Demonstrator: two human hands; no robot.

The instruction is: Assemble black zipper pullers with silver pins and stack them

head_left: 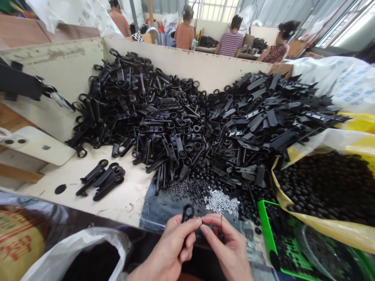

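My left hand (172,244) is closed around a black plastic part with a ring-shaped end (188,211), which sticks up past the thumb. Close beside it, my right hand (224,242) has thumb and forefinger together near the left thumb. A thin dark piece (221,228) shows between the right fingers, too small to name. Just beyond the hands lie a heap of small silver pins (222,202) and a patch of tiny dark pieces (187,189), both on a dark mat (150,212).
Ring-ended black parts (140,97) pile up at left, flat black parts (263,101) at right. Several assembled-looking pieces (102,177) lie left. A yellow-edged bag of black balls (331,183), a green tray (268,234), a white bag (117,238) and a phone (39,144) surround the workplace. People sit beyond.
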